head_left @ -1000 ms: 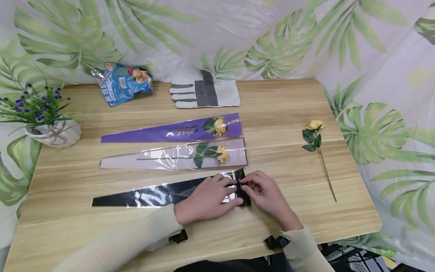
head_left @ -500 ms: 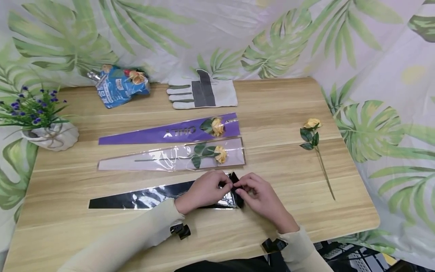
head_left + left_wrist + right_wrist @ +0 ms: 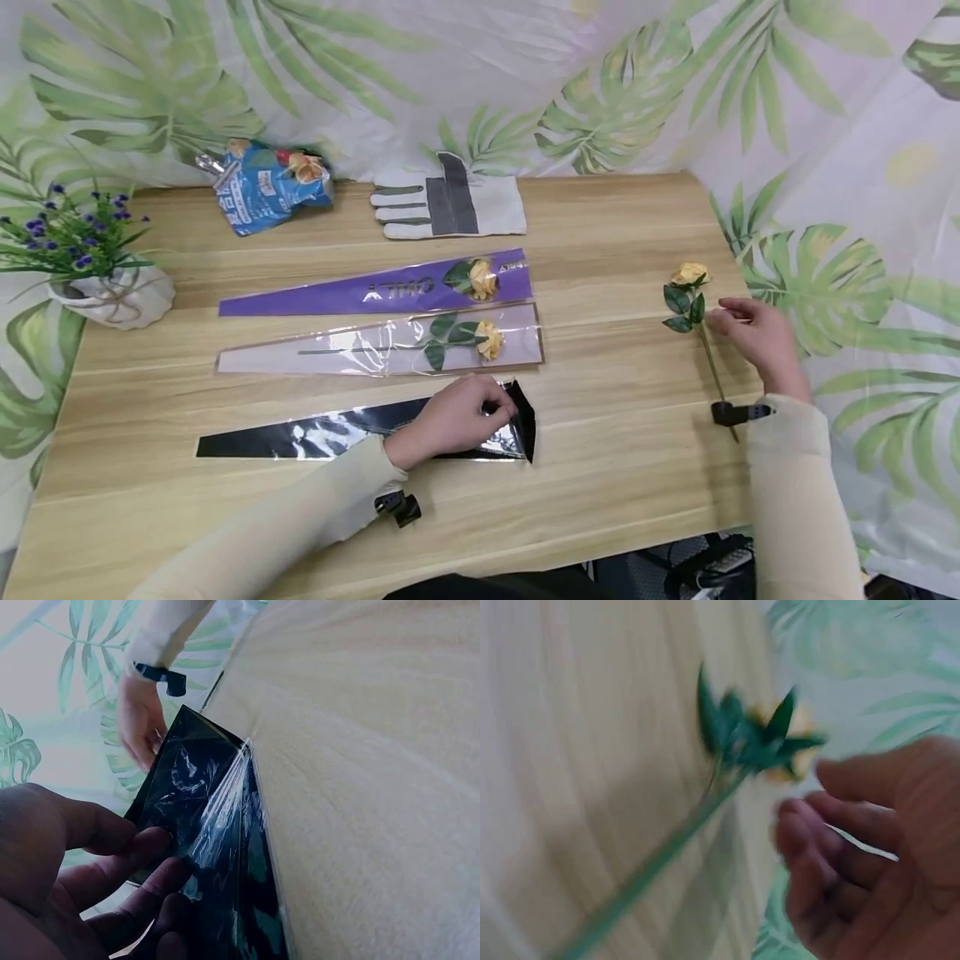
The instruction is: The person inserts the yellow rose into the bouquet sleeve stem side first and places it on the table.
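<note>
A black flower sleeve (image 3: 322, 432) with a clear film front lies flat on the table, its wide mouth pointing right. My left hand (image 3: 457, 418) pinches the clear film (image 3: 217, 802) near that mouth, lifting it a little so the sleeve gapes. On the right of the table lies a single yellow artificial rose (image 3: 690, 273) with green leaves and a long bare stem. My right hand (image 3: 765, 337) hovers just right of the rose's stem, thumb and fingers apart with nothing between them; in the right wrist view its fingertips are close to the bloom and leaves.
Behind the black sleeve lie a pale pink sleeve (image 3: 262, 360) and a purple sleeve (image 3: 300, 302), each holding a yellow rose. At the back are a work glove (image 3: 498, 204) and a blue pouch (image 3: 270, 196). A potted plant (image 3: 123, 296) stands left.
My right hand has left the sleeve's mouth and moved right to beside the loose rose. My left hand went from lying flat on the sleeve to pinching its film.
</note>
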